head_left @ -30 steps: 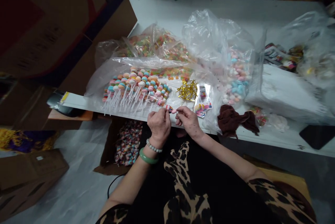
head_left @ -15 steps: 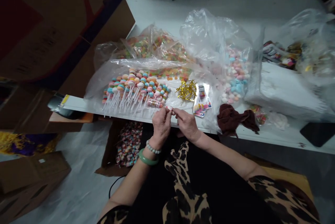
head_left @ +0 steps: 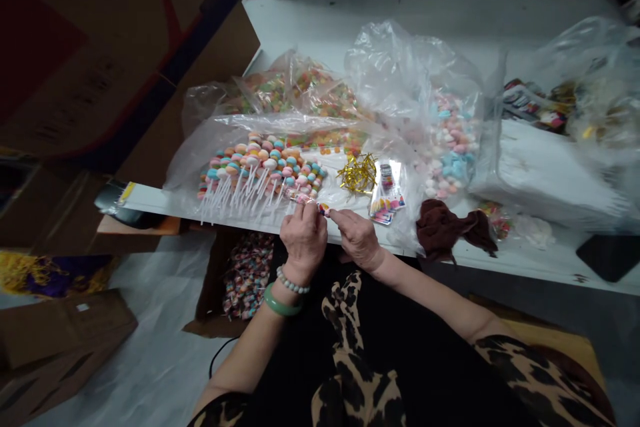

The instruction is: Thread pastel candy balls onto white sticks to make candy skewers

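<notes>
My left hand [head_left: 304, 240] pinches a small clear-wrapped lollipop [head_left: 305, 200], which has a colourful tip at its right end. My right hand [head_left: 357, 237] reaches that tip with thumb and forefinger, though I cannot tell whether they grip it. Just beyond my hands, many pastel striped lollipops on white sticks [head_left: 260, 174] lie on a plastic sheet at the table's edge. Gold twist ties [head_left: 357, 174] and small printed cards [head_left: 387, 197] lie close to my right hand. A beaded bracelet and green bangle circle my left wrist.
Clear bags of coloured candies [head_left: 310, 97] and pastel candies [head_left: 450, 147] lie on the white table [head_left: 400, 14]. There is a brown cloth [head_left: 450, 230] at the front edge. Below the table stands a box of wrapped sweets [head_left: 249, 274]. Cardboard boxes [head_left: 100, 60] rise at left.
My hands have moved slightly apart. The clear-wrapped lollipop now stretches leftward from the fingertips of my right hand, and my left hand sits under its middle.
</notes>
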The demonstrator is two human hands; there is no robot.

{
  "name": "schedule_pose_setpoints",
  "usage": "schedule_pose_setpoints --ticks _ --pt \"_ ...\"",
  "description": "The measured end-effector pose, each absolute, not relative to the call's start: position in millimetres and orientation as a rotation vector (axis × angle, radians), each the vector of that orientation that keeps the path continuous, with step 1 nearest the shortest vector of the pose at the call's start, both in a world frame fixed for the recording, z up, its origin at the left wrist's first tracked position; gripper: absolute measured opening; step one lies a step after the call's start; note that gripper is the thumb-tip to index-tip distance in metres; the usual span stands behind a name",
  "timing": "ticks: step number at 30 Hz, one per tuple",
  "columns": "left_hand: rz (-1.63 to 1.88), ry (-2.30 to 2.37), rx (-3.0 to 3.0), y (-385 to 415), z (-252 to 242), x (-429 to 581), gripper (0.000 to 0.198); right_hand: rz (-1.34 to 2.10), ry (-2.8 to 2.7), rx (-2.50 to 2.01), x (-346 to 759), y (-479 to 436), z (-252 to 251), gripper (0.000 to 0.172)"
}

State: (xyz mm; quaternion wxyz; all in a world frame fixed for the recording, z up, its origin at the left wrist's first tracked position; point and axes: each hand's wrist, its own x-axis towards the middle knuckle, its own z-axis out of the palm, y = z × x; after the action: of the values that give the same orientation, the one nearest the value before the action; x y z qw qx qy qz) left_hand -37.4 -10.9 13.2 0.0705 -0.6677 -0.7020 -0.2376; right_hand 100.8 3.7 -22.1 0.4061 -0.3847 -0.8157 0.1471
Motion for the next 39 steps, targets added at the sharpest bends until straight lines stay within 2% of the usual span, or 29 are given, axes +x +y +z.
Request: schedule_pose_setpoints --ticks 3,6,11,14,17,22,24,26,28,30,33,35,37,39 --pt "-0.704 -2.142 -2.041 -11 14 -37 0.016 0.283 -2.096 -0.946 102 4 -23 0.041" --pt "-0.917 -2.290 -2.037 -9 15 -38 0.017 0.202 -2.137 -0.909 103 5 -23 0.039" --pt "-1.890 -2.709 -1.847 4 16 -44 0.002 0.082 -2.284 -0.838 105 4 -24 0.036" --pt "-2.278 -2.733 -1.732 11 13 -43 0.008 0.021 -2.333 -0.817 102 3 -25 0.037" --pt "-2.160 -2.714 -1.748 9 10 -38 0.014 0.057 -2.338 -0.830 99 2 -27 0.037" --pt "-1.305 -2.409 -1.981 -2 12 -30 0.016 0.324 -2.248 -0.958 98 0 -28 0.039" --pt "-1.197 -2.284 -2.038 -8 11 -29 0.016 0.471 -2.125 -1.035 98 1 -25 0.041" --pt "-1.290 -2.228 -2.063 -15 8 -30 0.018 0.684 -1.916 -1.109 98 4 -19 0.042" --pt "-1.520 -2.277 -1.993 -21 3 -32 0.018 0.959 -1.638 -1.158 97 10 -12 0.038" --pt "-1.905 -2.444 -1.796 -23 0 -35 0.019 1.228 -1.356 -1.157 96 15 -5 0.030" --pt "-2.756 -2.665 -1.389 -11 5 -42 0.029 1.526 -1.087 -1.072 94 17 4 0.023" --pt "-3.293 -2.608 -1.209 1 13 -47 0.034 1.653 -1.003 -1.026 93 16 7 0.024" --pt "-3.599 -2.469 -1.151 12 21 -49 0.034 1.746 -0.956 -1.008 92 13 9 0.025" --pt "-3.697 -2.356 -1.119 17 25 -47 0.032 1.808 -0.940 -1.025 92 12 11 0.023"
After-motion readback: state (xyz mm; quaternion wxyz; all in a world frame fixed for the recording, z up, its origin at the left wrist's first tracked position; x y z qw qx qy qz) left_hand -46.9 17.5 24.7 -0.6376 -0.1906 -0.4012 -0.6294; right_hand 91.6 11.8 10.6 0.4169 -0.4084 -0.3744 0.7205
